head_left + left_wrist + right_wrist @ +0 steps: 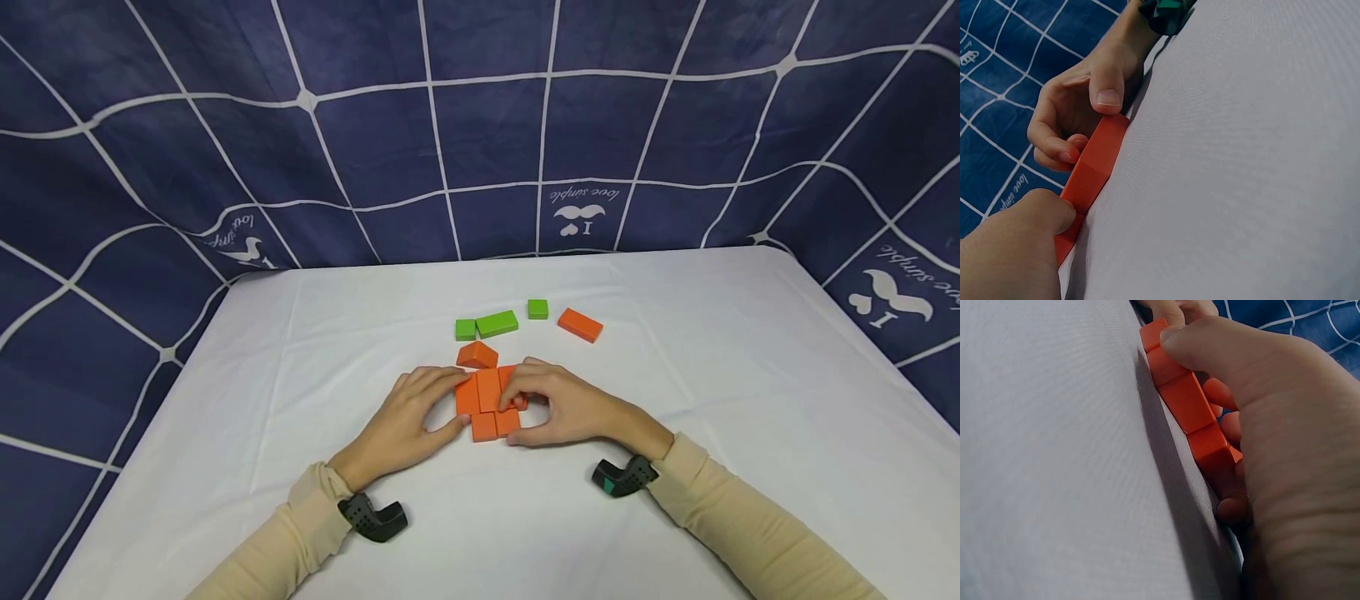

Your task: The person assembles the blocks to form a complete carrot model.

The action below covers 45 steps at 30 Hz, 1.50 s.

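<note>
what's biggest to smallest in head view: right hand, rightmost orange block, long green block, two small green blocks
1. right hand
2. rightmost orange block, long green block: too close to rank
3. left small green block, right small green block: alike

Orange blocks (489, 392) flat, touching, in two rows.

The right hand (558, 406) partly hides the upper-right orange block (507, 375); both sleeves (273, 533) run off the head view's bottom edge, and the left wrist view crops the left hand (1013, 250) (at lower left)
</note>
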Tool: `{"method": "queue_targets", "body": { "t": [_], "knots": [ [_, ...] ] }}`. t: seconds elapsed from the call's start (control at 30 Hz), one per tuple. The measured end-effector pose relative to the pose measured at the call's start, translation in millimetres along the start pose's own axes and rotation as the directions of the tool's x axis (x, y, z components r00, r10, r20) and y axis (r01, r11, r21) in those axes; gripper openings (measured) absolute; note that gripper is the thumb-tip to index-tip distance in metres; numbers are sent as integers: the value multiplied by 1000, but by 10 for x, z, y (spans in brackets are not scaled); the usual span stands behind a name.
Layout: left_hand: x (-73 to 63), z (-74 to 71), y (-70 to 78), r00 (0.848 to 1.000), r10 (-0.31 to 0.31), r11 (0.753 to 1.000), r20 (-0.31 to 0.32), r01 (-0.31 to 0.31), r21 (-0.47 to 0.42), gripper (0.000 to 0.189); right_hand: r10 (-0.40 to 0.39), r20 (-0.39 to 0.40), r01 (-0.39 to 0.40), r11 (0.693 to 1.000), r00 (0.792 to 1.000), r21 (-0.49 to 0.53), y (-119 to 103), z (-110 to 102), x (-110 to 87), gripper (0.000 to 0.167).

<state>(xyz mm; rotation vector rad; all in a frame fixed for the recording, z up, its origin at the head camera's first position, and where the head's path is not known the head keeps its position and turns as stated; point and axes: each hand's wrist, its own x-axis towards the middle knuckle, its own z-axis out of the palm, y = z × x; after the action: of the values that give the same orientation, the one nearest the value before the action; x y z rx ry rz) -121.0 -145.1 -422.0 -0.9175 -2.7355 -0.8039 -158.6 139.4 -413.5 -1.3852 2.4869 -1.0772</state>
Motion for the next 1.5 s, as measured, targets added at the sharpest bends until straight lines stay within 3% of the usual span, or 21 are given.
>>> {"method": "queue_targets", "body": {
  "t": [0.17,0.5,0.97,1.17,1.5],
  "knots": [
    [-6,1,4,1000,-1,1000,-1,1,4,55,2,-11,-2,1000,1000,17,0,2,0,27],
    [-8,2,16,1000,-5,1000,-3,5,2,55,1,-132,15,992,991,122,10,-15,-14,22],
    [-19,6,26,1000,-6,1000,-9,6,8,55,51,-312,-8,990,949,137,174,-208,-73,20],
    [-25,7,26,1000,1,1000,-16,-1,7,55,61,-407,-36,997,911,68,240,-308,-108,20],
    [-22,13,20,1000,5,1000,-18,-5,3,55,111,-585,-140,990,804,-5,394,-435,-145,41]
  ]
}}
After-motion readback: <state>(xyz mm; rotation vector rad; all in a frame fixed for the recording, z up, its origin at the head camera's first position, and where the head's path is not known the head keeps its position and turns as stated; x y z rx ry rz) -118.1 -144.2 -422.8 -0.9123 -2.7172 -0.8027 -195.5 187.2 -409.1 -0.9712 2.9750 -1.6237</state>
